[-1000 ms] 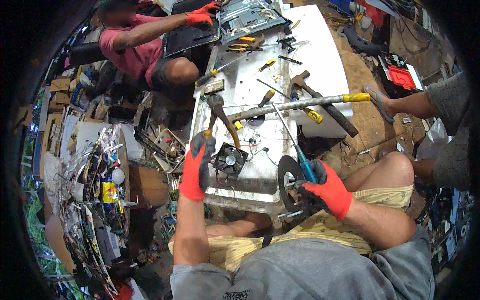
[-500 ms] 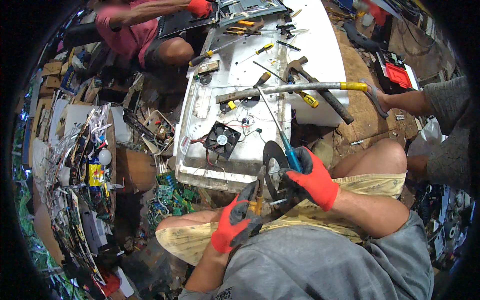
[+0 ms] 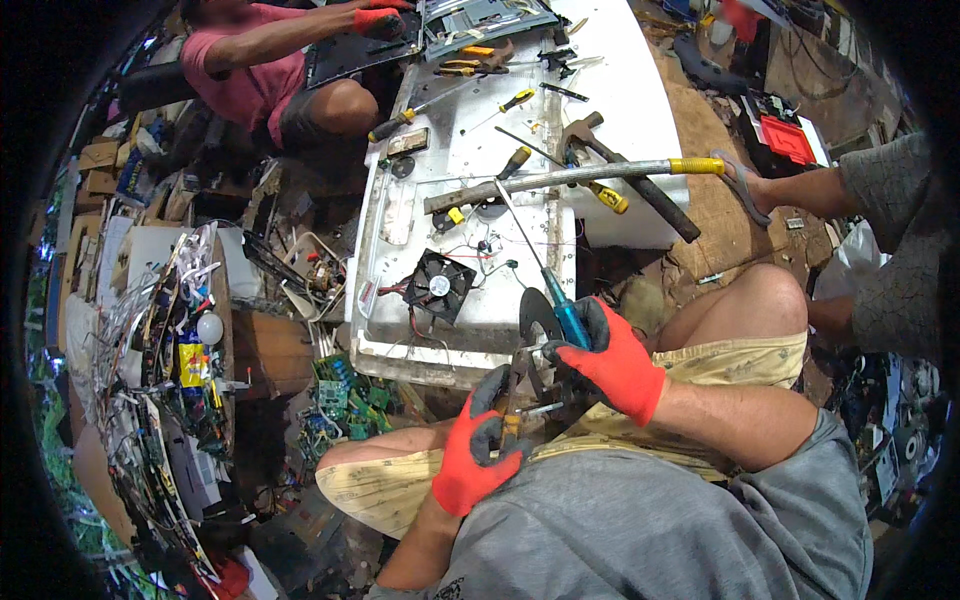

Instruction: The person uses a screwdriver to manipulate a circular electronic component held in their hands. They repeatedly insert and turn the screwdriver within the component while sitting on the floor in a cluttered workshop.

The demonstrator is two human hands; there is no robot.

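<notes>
Your left hand is wrapped round pliers, your right hand round a blue screwdriver — the black disc part between them seemingly still unseparated, the fan already lying out on the table.

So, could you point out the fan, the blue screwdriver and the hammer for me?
Fan [image 3: 439, 286]: head view, on its pale centre hub.
Blue screwdriver [image 3: 566, 314]: head view, on its handle.
Hammer [image 3: 656, 203]: head view, on its dark handle.
</notes>
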